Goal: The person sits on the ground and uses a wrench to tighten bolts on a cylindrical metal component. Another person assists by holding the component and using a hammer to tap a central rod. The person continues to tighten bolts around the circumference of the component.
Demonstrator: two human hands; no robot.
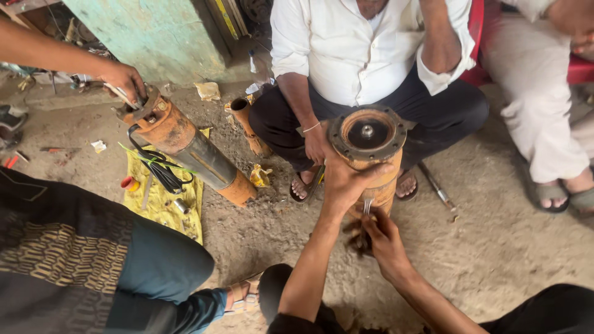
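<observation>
Head view: left hand grips rusty (orange) cylindrical motor.

A repair workshop: rusty pump motors stand on a dirt floor among scattered tools.

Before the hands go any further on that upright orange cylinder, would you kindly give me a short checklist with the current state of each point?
1. Left hand steadies the cylinder near its top: ok.
2. Right hand on the tool at the cylinder's side: ok.
3. Tool seated on a fastener: cannot tell, tip hidden.
4. Cylinder upright on the ground: ok.
5. Seated person's hand touching the cylinder flange: not ok for clearance.
6. Second cylinder, tilted and held by another hand, apart from the work: ok.
</observation>
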